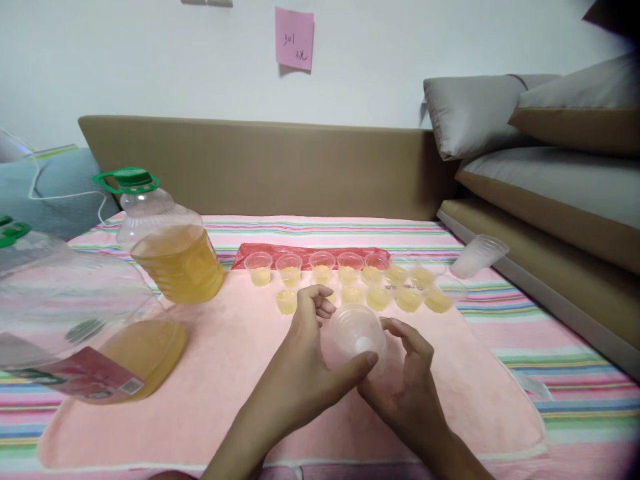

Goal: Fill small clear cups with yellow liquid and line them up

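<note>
A translucent plastic cup (pixel 353 333) is held between my two hands above the pink towel; whether other cups are nested in it I cannot tell. My left hand (pixel 320 363) curves around its left side, thumb laid across the front. The fingers of my right hand (pixel 407 373) grip it from the right and below. Just beyond stand clear cups with yellow liquid in two rows, among them a back-row cup (pixel 258 269) and a front-row cup (pixel 287 301). My left hand partly hides the front row.
Two big green-capped jugs of yellow liquid, a farther jug (pixel 175 260) and a nearer jug (pixel 165 347), are at the left. A red plastic bag (pixel 245 253) lies behind the cups. Stacked frosted cups (pixel 479 256) lie tilted at right, beside piled cushions (pixel 560 193). The pink towel (pixel 215 387) covers striped cloth.
</note>
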`<state>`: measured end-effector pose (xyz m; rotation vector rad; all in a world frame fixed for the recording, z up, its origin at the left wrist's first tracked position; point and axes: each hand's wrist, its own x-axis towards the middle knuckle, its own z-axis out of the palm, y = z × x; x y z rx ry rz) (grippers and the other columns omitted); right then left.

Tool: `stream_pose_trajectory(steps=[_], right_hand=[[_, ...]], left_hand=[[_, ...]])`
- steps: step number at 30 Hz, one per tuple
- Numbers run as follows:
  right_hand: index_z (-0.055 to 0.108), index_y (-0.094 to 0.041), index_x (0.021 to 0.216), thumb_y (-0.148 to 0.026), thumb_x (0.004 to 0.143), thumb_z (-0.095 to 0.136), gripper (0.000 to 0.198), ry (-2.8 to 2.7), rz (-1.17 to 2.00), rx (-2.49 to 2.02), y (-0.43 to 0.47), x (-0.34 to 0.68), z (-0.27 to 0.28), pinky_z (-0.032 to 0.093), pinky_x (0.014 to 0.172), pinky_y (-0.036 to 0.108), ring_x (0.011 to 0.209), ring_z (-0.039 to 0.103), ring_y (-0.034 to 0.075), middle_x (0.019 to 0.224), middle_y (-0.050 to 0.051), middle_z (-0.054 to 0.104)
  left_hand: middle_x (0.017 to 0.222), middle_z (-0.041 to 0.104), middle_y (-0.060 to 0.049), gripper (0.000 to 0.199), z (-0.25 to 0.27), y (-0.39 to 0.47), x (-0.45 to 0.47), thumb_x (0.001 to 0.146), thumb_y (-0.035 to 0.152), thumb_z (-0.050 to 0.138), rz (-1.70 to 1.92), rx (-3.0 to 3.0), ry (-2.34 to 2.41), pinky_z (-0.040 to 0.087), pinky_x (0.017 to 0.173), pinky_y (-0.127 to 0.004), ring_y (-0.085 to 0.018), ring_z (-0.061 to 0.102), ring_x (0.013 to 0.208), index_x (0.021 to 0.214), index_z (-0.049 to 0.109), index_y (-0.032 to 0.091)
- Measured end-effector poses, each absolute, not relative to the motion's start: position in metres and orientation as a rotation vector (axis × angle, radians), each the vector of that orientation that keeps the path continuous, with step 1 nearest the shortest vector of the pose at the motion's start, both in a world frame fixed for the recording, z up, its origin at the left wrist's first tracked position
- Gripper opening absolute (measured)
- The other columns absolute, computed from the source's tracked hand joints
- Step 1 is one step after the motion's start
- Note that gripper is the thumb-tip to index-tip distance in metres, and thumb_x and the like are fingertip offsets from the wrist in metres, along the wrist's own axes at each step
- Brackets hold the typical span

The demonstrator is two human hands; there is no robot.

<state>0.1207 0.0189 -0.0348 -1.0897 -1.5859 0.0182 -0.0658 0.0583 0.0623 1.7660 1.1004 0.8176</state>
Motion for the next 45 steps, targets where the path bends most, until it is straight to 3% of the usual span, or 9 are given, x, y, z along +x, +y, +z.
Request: stream_pose_trajectory(steps=[22,32,41,45], right_hand=[[0.033,-0.018,0.151,-0.032,0.100,0.068,0.064,-1.615,-0.049,-1.105,0.020,0.123,-0.039,0.051,0.100,0.048,0.124,0.050,0.031,0.136,0.016,0.045],[0.033,-0.017,0.151,-0.036,0.101,0.068,0.063,-1.618,-0.063,-1.131,0.020,0.123,-0.039,0.052,0.101,0.047,0.123,0.050,0.030,0.135,0.016,0.044],[0.033,-0.018,0.152,-0.033,0.102,0.069,0.064,-1.639,-0.074,-1.104,0.022,0.123,-0.040,0.050,0.101,0.054,0.124,0.050,0.033,0.136,0.017,0.045],[0.033,-0.019,0.154,-0.031,0.102,0.070,0.065,-1.654,-0.077,-1.096,0.022,0.124,-0.039,0.048,0.101,0.056,0.123,0.051,0.034,0.137,0.017,0.046]], left_hand=[[0.127,0.048,-0.001,0.069,0.063,0.057,-0.063,0.080,0.027,0.084,0.904,1.731,1.017,0.050,0.103,-0.038,-0.020,0.054,0.119,0.125,0.033,0.032],[0.129,0.047,-0.001,0.074,0.062,0.059,-0.064,0.078,0.031,0.087,0.930,1.763,1.061,0.049,0.105,-0.042,-0.021,0.054,0.120,0.128,0.033,0.034],[0.130,0.049,-0.004,0.070,0.066,0.061,-0.069,0.081,0.039,0.085,0.985,1.753,1.079,0.047,0.107,-0.047,-0.021,0.056,0.115,0.129,0.034,0.032],[0.131,0.049,-0.003,0.069,0.071,0.063,-0.075,0.083,0.041,0.083,1.060,1.750,1.075,0.044,0.109,-0.049,-0.023,0.054,0.122,0.130,0.033,0.034]])
